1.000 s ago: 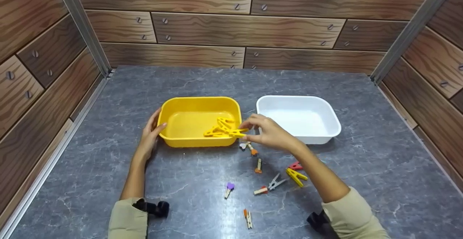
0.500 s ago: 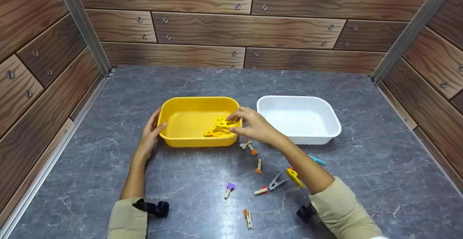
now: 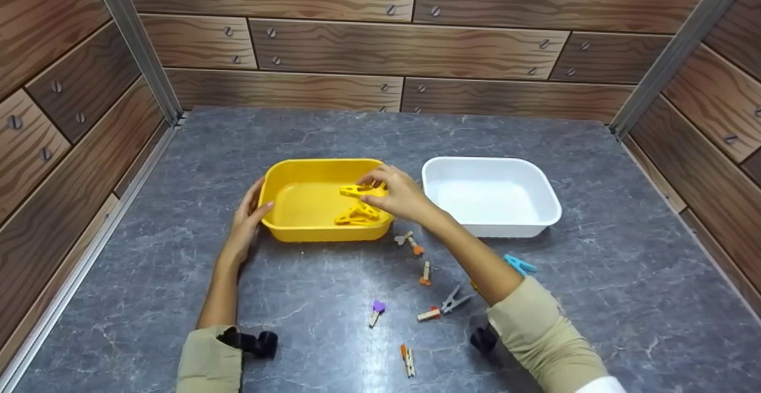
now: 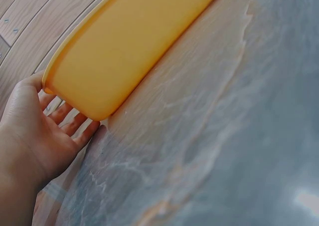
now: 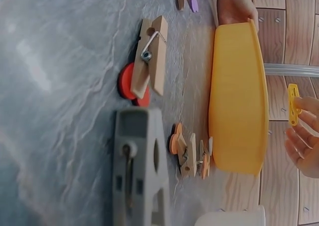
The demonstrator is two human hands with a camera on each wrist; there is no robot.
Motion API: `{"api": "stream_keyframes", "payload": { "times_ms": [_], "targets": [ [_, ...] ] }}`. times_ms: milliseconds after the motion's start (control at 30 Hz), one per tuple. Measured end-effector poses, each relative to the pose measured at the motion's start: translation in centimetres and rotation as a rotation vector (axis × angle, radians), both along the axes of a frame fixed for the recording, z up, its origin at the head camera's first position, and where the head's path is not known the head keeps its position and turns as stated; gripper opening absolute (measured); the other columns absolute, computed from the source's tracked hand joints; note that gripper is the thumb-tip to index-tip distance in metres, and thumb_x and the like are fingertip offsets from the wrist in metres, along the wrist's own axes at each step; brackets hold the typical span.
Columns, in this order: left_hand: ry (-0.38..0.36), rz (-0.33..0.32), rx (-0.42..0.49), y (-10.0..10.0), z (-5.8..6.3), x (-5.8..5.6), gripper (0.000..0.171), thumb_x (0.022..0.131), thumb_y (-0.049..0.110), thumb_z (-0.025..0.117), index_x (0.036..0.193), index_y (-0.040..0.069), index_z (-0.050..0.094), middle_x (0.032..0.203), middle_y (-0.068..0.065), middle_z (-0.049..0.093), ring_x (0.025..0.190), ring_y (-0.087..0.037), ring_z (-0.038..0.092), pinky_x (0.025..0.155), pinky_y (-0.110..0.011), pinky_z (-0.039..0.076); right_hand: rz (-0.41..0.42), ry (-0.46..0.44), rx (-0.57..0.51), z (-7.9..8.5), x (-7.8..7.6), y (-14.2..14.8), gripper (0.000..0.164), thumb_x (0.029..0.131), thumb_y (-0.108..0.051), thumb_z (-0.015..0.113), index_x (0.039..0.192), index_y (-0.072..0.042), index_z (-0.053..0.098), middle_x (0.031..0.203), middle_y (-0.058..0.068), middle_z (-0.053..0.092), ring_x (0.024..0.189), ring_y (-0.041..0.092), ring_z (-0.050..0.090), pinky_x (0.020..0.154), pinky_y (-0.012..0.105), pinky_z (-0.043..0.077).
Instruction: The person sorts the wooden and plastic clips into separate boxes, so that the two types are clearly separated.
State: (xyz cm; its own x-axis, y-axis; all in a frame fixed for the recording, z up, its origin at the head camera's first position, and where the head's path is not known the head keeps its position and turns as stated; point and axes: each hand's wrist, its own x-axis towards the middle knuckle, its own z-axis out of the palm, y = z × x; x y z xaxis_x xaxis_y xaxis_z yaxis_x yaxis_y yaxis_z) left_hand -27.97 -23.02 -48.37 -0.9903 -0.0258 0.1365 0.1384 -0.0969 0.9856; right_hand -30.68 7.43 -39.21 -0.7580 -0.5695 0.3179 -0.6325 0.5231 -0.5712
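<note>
My left hand [image 3: 242, 229] grips the left end of a yellow plastic tub [image 3: 321, 235], thumb over the rim and fingers along the outer wall. In the left wrist view the fingers lie against the tub's side [image 4: 94, 86]. Above the tub's right part, my right hand [image 3: 405, 195] pinches a yellow plastic clothespin [image 3: 352, 191]. The right wrist view shows this yellow clothespin [image 5: 293, 105] between thumb and fingertips, higher than the rim. Inside the tub, several more yellow clothespins [image 3: 357, 214] lie in a pile at the front right.
A white tub [image 3: 517, 230] stands to the right. On the grey table lie small wooden clothespins with hearts, including a purple-heart one [image 3: 377, 313] and an orange-tipped one [image 3: 408, 360], plus a grey clothespin [image 3: 454, 300] and a blue one [image 3: 519, 264]. The right forearm partly covers a yellow clothespin.
My right hand has moved left, from the tub's right rim to over its inside, carrying the yellow clothespin. The blue clothespin has come into view. My left hand has stayed put.
</note>
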Motion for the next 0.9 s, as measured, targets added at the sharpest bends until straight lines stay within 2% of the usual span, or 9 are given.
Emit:
{"api": "stream_keyframes", "payload": {
  "times_ms": [167,400,533,733,900],
  "targets": [
    [0.007,0.011,-0.002,0.0,0.0,-0.1,0.058,0.094,0.006,0.05,0.145,0.004,0.024,0.148,-0.01,0.023,0.134,-0.019,0.022,0.105,-0.031,0.023,0.008,-0.017,-0.019,-0.2,-0.7,-0.9,0.025,0.081,-0.016,0.07,0.103,-0.004,0.067,0.099,0.008,0.06,0.088,0.025,0.055,0.077,0.036,0.046],
    [-0.011,0.01,-0.006,-0.1,0.0,0.0,0.057,0.095,0.007,0.05,0.145,0.005,0.023,0.148,-0.009,0.023,0.134,-0.018,0.022,0.105,-0.031,0.023,-0.029,-0.036,-0.004,-0.7,-1.8,-2.3,0.024,0.081,-0.016,0.07,0.102,-0.005,0.067,0.097,0.005,0.059,0.089,0.024,0.055,0.077,0.031,0.044],
    [-0.019,-0.003,0.003,-0.1,0.4,0.4,0.057,0.095,0.007,0.05,0.145,0.006,0.023,0.148,-0.008,0.022,0.133,-0.017,0.023,0.105,-0.032,0.024,-0.039,-0.041,-0.012,-1.1,-2.2,-3.1,0.024,0.08,-0.014,0.071,0.101,-0.004,0.067,0.095,0.007,0.061,0.089,0.025,0.055,0.079,0.031,0.043],
    [-0.021,-0.009,-0.01,0.3,1.5,0.9,0.058,0.095,0.005,0.049,0.145,0.002,0.021,0.149,-0.011,0.02,0.135,-0.02,0.018,0.106,-0.033,0.02,-0.058,-0.054,-0.027,-2.0,-2.7,-3.9,0.023,0.08,-0.012,0.071,0.101,-0.003,0.067,0.095,0.008,0.06,0.09,0.025,0.055,0.078,0.029,0.043],
    [-0.039,0.007,-0.017,0.1,0.8,0.4,0.057,0.095,0.008,0.051,0.145,0.006,0.024,0.148,-0.007,0.023,0.134,-0.015,0.021,0.105,-0.029,0.022,-0.096,-0.051,-0.026,-3.0,-2.9,-4.4,0.024,0.079,-0.012,0.071,0.101,-0.003,0.067,0.096,0.009,0.058,0.091,0.028,0.054,0.079,0.029,0.043]
  ]
}}
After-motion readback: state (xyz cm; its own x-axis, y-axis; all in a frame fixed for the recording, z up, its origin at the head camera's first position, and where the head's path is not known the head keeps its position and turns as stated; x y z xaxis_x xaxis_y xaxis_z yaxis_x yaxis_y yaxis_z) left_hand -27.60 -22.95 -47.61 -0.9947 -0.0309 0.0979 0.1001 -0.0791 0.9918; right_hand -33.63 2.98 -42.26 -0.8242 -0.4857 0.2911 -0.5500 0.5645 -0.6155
